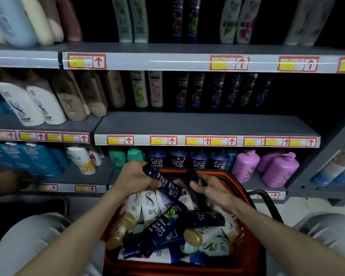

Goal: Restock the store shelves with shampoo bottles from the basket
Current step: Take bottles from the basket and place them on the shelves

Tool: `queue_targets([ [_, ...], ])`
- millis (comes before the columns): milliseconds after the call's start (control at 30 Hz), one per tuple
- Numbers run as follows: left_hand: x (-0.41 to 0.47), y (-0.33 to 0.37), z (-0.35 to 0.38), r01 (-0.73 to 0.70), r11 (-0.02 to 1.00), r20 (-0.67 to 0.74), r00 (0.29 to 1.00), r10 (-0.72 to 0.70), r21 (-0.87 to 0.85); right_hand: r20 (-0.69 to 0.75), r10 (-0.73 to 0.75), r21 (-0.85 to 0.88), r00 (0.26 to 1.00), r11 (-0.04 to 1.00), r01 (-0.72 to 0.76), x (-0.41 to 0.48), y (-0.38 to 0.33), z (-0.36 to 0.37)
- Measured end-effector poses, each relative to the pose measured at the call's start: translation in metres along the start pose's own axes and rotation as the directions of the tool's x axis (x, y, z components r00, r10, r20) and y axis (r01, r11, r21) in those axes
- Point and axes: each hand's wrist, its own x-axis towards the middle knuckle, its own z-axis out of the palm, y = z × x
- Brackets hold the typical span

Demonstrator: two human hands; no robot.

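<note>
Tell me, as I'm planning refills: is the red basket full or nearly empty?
Full: shampoo bottles lie heaped on one another to about the rim of the red basket, hiding its floor.

Light is dim overall: the shelf recesses toward one and three o'clock sink to near black, and a thin glare streak runs along the shelf edge [167, 61] at twelve o'clock. Wide-angle distortion bows the shelves and leans the outer bottles [18, 102], blurred at ten o'clock; the basket [253, 251] at six o'clock looks sharper.
</note>
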Motion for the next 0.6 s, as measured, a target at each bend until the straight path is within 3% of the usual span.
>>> queue_targets([
  [100, 0.002, 0.012, 0.000, 0.002, 0.973, 0.024, 1.000, 0.004, -0.231, -0.048, 0.024, 0.250, 0.999, 0.968, -0.011, 0.005, -0.011, -0.007],
  [200, 0.004, 0.027, 0.005, 0.024, 0.838, 0.111, 0.993, 0.044, -0.545, 0.019, 0.071, 0.533, 0.997, 0.844, -0.070, 0.011, -0.025, -0.008],
  [267, 0.006, 0.036, 0.010, 0.054, 0.756, 0.148, 0.987, 0.057, -0.653, 0.084, 0.089, 0.648, 0.992, 0.751, -0.122, 0.012, -0.031, -0.011],
  [400, 0.007, 0.052, 0.018, 0.138, 0.662, 0.258, 0.962, 0.086, -0.737, 0.261, 0.002, 0.652, 0.965, 0.738, -0.177, 0.006, -0.042, -0.017],
  [600, 0.002, 0.056, 0.022, 0.178, 0.606, 0.264, 0.963, 0.055, -0.775, 0.213, 0.064, 0.668, 0.975, 0.719, -0.193, 0.004, -0.050, -0.019],
])
